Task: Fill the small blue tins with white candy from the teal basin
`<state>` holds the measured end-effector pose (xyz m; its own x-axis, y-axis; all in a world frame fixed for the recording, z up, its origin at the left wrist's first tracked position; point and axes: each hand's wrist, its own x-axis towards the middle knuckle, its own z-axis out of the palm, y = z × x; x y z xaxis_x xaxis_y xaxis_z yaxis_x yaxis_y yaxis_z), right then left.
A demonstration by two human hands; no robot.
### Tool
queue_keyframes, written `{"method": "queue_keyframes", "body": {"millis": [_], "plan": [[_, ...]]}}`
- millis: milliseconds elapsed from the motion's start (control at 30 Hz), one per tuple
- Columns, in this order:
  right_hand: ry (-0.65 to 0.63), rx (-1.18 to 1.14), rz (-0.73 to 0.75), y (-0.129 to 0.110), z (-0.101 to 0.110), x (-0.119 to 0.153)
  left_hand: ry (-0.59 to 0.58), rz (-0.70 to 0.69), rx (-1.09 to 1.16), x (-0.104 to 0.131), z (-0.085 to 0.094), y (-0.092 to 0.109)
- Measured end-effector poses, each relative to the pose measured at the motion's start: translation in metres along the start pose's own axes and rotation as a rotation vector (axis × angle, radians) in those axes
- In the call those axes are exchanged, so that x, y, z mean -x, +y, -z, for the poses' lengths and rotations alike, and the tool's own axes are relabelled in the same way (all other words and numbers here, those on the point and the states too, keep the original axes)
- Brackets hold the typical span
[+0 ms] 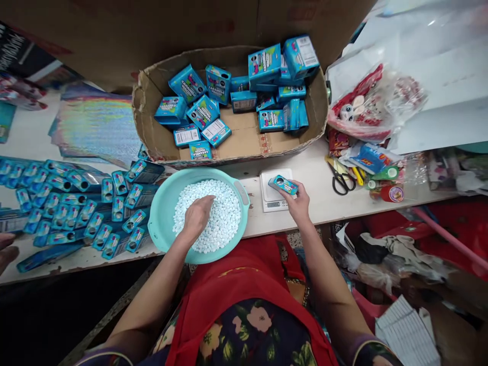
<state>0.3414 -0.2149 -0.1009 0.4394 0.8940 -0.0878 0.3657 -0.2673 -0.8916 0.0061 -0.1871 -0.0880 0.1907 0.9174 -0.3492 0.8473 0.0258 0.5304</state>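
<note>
My left hand point(199, 216) is over the white candies point(217, 223) in a turquoise plastic basin point(160, 218). Its fingers are bent together, touching the candies; what they pinch, if anything, is hidden. In my right hand point(299, 203) is a small blue candy box point(283, 185), gripped at its near right end. A round dark hole shows on the box's upward side. Below the box lies a white digital scale point(269, 195), partly covered by the box and hand; I cannot tell whether they touch.
A cut-down cardboard box point(244, 142) holds several closed blue boxes point(204, 112). Many upright blue boxes point(72, 216) with round holes crowd the left. Another person's hand point(7, 251) shows at the left edge. Scissors point(340, 178) and a plastic bag point(381, 109) lie right.
</note>
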Motion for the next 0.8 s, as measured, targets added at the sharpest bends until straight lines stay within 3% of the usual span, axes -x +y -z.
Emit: {"method": "queue_keyframes", "body": {"millis": [100, 200, 267, 367, 433, 500, 567, 700, 800], "plan": [[-0.016, -0.01, -0.006, -0.01, -0.003, -0.001, -0.014, 0.213, 0.357, -0.006, -0.003, -0.007], [-0.009, 0.057, 0.069, -0.032, 0.002, 0.012, -0.078, 0.291, 0.564, -0.004, 0.008, 0.002], [-0.033, 0.114, 0.158, -0.052, 0.005, 0.025, -0.069, 0.22, 0.517, 0.003, 0.023, 0.024], [-0.125, 0.167, 0.297, -0.081, 0.001, 0.043, -0.036, -0.026, 0.336, 0.016, 0.046, 0.07], [-0.215, 0.171, 0.356, -0.095, -0.007, 0.051, -0.015, -0.19, 0.218, 0.022, 0.055, 0.095], [-0.289, 0.16, 0.383, -0.101, -0.016, 0.057, -0.002, -0.309, 0.115, 0.025, 0.057, 0.108], [-0.337, 0.139, 0.389, -0.103, -0.024, 0.062, 0.015, -0.369, 0.077, 0.026, 0.056, 0.105], [-0.372, 0.106, 0.406, -0.107, -0.04, 0.074, 0.102, -0.434, 0.12, 0.035, 0.057, 0.079], [-0.481, 0.066, 0.488, -0.118, -0.055, 0.085, 0.072, -0.517, 0.068, 0.055, 0.063, 0.058]]}}
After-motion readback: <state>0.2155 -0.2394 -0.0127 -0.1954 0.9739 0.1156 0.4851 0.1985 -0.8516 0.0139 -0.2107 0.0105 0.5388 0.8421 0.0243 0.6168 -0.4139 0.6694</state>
